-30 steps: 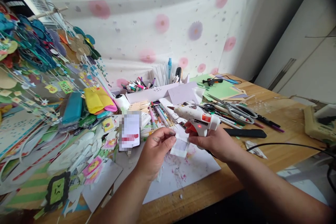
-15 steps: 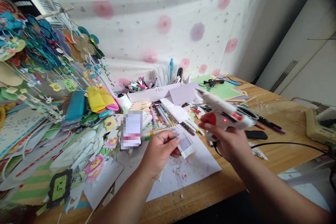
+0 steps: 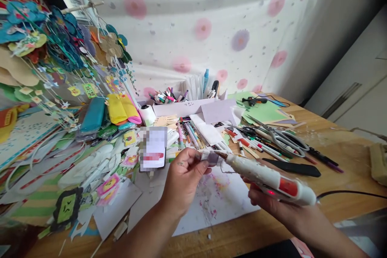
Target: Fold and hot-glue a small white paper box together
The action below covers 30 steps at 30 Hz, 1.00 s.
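Between the thumb and fingers of my left hand (image 3: 189,171) is a small folded paper piece (image 3: 211,156), pale with a grey-violet panel. My right hand (image 3: 266,199) is wrapped round a white and red glue gun (image 3: 269,177) with a lit red light. Its nozzle tip points left and meets or nearly meets the paper's right edge; whether they touch I cannot tell. Both hands are above a white sheet of paper (image 3: 223,205) marked with pink and yellow smudges. The glue gun hides most of my right fingers.
A phone (image 3: 155,149) stands left of my hands among paper scraps. Scissors (image 3: 284,137), markers (image 3: 193,135) and a black flat object (image 3: 292,167) lie behind. The gun's black cord (image 3: 350,192) runs off right. Paper flower hangings (image 3: 63,48) crowd the left.
My right hand has brought the glue gun down and left, its nozzle now at the paper piece. My left hand has tilted the piece, so its face shows less.
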{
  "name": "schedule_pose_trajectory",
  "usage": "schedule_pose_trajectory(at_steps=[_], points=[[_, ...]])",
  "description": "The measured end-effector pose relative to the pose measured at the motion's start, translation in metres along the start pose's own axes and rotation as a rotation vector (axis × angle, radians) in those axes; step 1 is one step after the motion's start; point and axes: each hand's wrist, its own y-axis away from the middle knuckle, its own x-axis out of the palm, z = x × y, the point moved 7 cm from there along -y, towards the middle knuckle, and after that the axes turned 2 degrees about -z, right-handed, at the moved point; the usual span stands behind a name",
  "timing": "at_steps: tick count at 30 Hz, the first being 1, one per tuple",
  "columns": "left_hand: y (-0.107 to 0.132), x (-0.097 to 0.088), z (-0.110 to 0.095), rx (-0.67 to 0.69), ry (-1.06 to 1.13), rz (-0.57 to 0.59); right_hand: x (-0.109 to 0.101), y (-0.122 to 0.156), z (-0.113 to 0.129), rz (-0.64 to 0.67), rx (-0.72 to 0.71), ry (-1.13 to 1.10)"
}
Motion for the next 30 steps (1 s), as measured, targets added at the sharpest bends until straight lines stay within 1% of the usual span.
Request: schedule_pose_trajectory(at_steps=[3, 8, 11, 15, 18, 20, 22, 30], points=[[0.000, 0.000, -0.001, 0.022, -0.005, 0.006, 0.005, -0.004, 0.002, 0.041, -0.034, 0.005], [0.001, 0.004, 0.002, 0.001, 0.068, 0.067, 0.001, -0.009, 0.008, -0.009, -0.107, 0.081], [0.001, 0.005, 0.003, -0.015, 0.083, 0.091, 0.004, -0.010, 0.012, 0.011, -0.119, 0.090], [0.001, 0.003, 0.001, -0.029, 0.114, 0.061, 0.003, -0.008, 0.014, -0.015, -0.133, 0.108], [0.001, 0.002, -0.001, -0.045, 0.119, 0.032, 0.003, -0.007, 0.010, -0.017, -0.070, 0.092], [0.001, 0.003, -0.001, -0.049, 0.116, 0.020, 0.004, -0.007, 0.007, 0.001, -0.010, 0.088], [0.000, 0.003, -0.002, -0.042, 0.114, 0.016, 0.006, -0.007, 0.006, 0.028, 0.019, 0.091], [0.001, 0.002, 0.000, -0.017, 0.059, 0.042, 0.007, -0.011, 0.014, 0.018, -0.025, 0.107]])
